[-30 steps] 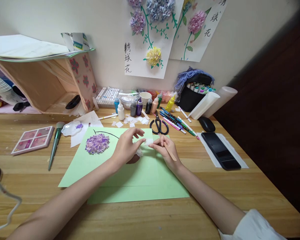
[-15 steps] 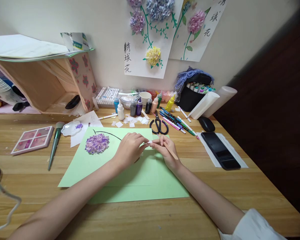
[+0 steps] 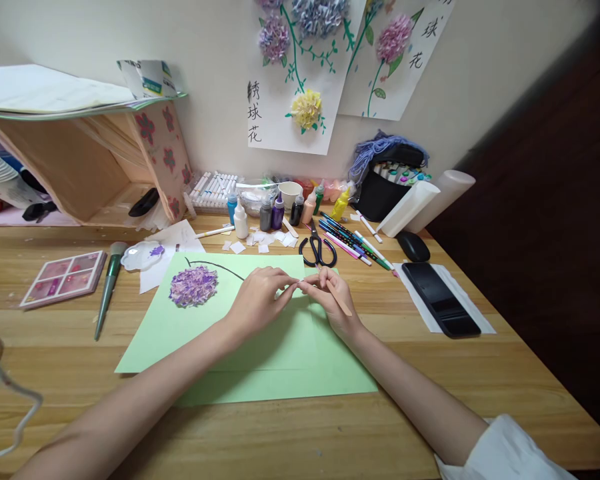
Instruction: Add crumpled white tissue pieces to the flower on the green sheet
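Observation:
Over the green paper [image 3: 195, 347], my left hand [image 3: 257, 297] and my right hand [image 3: 336, 303] meet at the fingertips. Both pinch a small white piece of paper [image 3: 299, 283], mostly covered by the fingers. A flat wooden stick [image 3: 341, 301] is also held in my right hand, slanting back across the palm side. To the left of my left hand, a round purple-and-white paper flower [image 3: 193, 286] lies on the green sheet. From above the flower a dark drawn stem line [image 3: 225, 268] curves toward my left hand, which hides the rest.
Black-handled scissors [image 3: 319, 250] lie just beyond the hands. White paper squares [image 3: 263, 249], paint bottles [image 3: 277, 213] and several pens [image 3: 353, 240] line the back. A phone [image 3: 440, 300] is at right; a brush [image 3: 110, 287] and palette dish [image 3: 143, 256] at left.
The fingertips have closed further over the white paper piece, so less of it shows. The stick has shifted slightly in my right hand.

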Action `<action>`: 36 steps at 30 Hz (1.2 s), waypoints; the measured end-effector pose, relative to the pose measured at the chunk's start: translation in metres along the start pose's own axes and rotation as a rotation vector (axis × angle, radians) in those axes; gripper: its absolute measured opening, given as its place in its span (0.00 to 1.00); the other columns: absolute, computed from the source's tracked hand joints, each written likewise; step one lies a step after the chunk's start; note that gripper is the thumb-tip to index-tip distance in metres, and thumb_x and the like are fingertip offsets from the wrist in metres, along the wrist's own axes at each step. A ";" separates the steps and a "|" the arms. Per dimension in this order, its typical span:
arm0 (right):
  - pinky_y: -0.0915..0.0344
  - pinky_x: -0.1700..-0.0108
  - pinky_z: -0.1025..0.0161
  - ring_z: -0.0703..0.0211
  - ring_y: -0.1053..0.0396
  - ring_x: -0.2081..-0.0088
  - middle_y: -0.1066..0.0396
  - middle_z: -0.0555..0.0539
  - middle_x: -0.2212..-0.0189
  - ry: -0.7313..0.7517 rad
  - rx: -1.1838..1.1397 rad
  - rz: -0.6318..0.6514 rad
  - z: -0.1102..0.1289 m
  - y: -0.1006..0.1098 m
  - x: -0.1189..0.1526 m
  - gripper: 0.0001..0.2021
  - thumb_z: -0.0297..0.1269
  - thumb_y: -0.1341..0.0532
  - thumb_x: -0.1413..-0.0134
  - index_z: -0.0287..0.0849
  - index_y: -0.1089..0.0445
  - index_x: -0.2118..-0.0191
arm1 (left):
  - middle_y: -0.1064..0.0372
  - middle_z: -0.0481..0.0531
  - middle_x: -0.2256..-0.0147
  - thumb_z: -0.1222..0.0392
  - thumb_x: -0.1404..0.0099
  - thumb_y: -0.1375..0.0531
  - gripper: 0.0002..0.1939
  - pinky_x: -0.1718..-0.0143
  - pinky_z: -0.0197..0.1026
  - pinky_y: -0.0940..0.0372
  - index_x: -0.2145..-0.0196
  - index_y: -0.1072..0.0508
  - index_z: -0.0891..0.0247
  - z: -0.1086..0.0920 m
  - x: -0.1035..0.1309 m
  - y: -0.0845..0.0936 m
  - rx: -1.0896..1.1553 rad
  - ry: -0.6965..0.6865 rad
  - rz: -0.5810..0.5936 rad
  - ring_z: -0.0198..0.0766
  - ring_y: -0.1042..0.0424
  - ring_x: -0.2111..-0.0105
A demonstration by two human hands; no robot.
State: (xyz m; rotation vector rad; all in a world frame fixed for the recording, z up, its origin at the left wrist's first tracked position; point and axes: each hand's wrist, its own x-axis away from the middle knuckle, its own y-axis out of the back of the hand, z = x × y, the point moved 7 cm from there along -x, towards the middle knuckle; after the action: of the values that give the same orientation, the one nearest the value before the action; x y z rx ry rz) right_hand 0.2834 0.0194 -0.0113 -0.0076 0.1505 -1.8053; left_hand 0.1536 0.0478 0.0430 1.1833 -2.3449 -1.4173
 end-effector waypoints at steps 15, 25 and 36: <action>0.32 0.63 0.57 0.56 0.28 0.69 0.26 0.51 0.72 0.023 -0.015 -0.048 0.002 0.001 -0.002 0.21 0.41 0.30 0.60 0.46 0.47 0.76 | 0.26 0.50 0.73 0.52 0.40 0.44 0.14 0.73 0.34 0.38 0.71 0.24 0.64 0.019 -0.001 0.001 0.465 0.335 0.034 0.34 0.31 0.75; 0.32 0.64 0.58 0.57 0.29 0.70 0.27 0.52 0.74 0.036 -0.046 0.012 0.003 -0.003 -0.001 0.19 0.38 0.31 0.58 0.46 0.46 0.75 | 0.41 0.42 0.90 0.44 0.43 0.42 0.18 0.92 0.31 0.56 0.69 0.27 0.63 0.031 0.010 -0.021 0.831 0.641 0.260 0.29 0.46 0.93; 0.34 0.67 0.61 0.60 0.30 0.72 0.28 0.53 0.74 0.029 -0.062 0.042 -0.001 -0.004 -0.002 0.19 0.37 0.31 0.59 0.45 0.46 0.75 | 0.39 0.43 0.88 0.48 0.44 0.41 0.15 0.89 0.30 0.51 0.71 0.27 0.65 0.028 0.005 -0.013 0.733 0.547 0.213 0.29 0.41 0.90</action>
State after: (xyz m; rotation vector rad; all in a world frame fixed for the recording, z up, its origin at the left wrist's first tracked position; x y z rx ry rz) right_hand 0.2802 0.0221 -0.0116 -0.0218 0.2255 -1.7584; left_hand 0.1437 0.0601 0.0166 1.1959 -2.4949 -0.0939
